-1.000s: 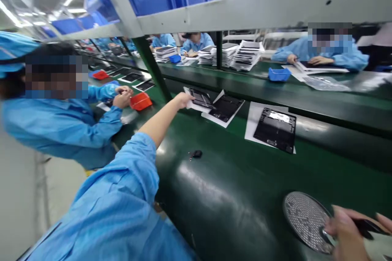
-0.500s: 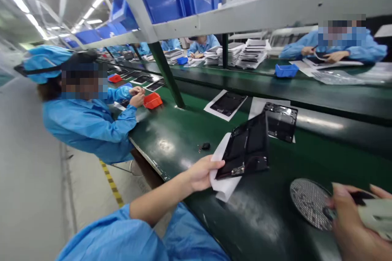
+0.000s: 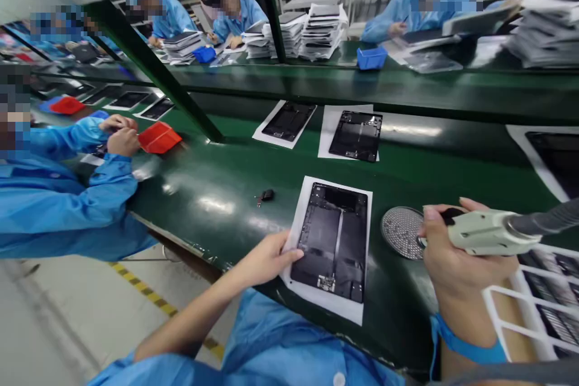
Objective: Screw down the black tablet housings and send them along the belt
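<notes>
My left hand (image 3: 272, 257) grips the left edge of an opened tablet (image 3: 350, 235), its thumb on top. Under the tablet a sheet of white paper (image 3: 347, 310) lies on the green bench. The tablet shows black inner parts and a small circuit board at its near end. My right hand (image 3: 456, 271) is wrapped round a pale green electric screwdriver (image 3: 484, 234) with a thick grey cable. The screwdriver's tip is at a round, dimpled metal plate (image 3: 401, 233) right of the tablet. A small black part (image 3: 268, 195) lies to the left.
Further back lie two more opened tablets (image 3: 289, 121) (image 3: 360, 136) on paper. A white divided tray (image 3: 520, 307) sits at the right. Leftward, a co-worker's hands (image 3: 121, 134) are beside a red bin (image 3: 159, 137). A green post (image 3: 158, 72) slants down to the bench.
The tablet, held tilted up in my left hand before, now lies flat with its paper on the bench. My view has swung right and down, showing more of the screwdriver.
</notes>
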`<state>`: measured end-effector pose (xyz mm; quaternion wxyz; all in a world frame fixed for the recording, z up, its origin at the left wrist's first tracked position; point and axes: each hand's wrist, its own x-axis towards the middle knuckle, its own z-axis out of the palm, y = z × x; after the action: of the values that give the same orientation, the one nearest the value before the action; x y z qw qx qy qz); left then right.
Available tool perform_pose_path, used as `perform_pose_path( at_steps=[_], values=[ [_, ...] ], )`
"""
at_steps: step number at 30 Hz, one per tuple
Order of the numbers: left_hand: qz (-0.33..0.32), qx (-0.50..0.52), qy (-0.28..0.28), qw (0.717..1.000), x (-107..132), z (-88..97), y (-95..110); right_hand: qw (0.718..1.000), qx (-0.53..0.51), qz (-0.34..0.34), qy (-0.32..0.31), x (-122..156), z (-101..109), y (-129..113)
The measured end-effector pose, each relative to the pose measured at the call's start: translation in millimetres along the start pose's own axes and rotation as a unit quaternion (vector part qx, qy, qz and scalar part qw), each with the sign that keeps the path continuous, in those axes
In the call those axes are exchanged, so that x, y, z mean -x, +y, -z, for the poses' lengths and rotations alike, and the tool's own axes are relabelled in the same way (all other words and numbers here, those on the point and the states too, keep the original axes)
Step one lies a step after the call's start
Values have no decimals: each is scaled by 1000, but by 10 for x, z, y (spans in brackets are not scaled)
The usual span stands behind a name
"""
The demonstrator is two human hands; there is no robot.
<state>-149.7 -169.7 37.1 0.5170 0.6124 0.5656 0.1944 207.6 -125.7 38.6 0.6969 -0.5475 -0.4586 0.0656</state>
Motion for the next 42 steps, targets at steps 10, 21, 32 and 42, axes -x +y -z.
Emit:
perform_pose_path(
  at_steps=[10,21,32,42],
  values=[
    [-184,-396,246,866,-703,990,-453,993,-92,-69,-6,-100,-140,-156],
    [-180,-221,379,881,-358,728,72,986,-123,-112,-16,-46,-291,23],
    [-140,-15,109,984,-1028,139,882,990,-86,-110,-20,-20,-321,30],
    [-208,-72,38,975,-1843,-487,973,991,-75,-102,-38,35,-327,45]
  ],
)
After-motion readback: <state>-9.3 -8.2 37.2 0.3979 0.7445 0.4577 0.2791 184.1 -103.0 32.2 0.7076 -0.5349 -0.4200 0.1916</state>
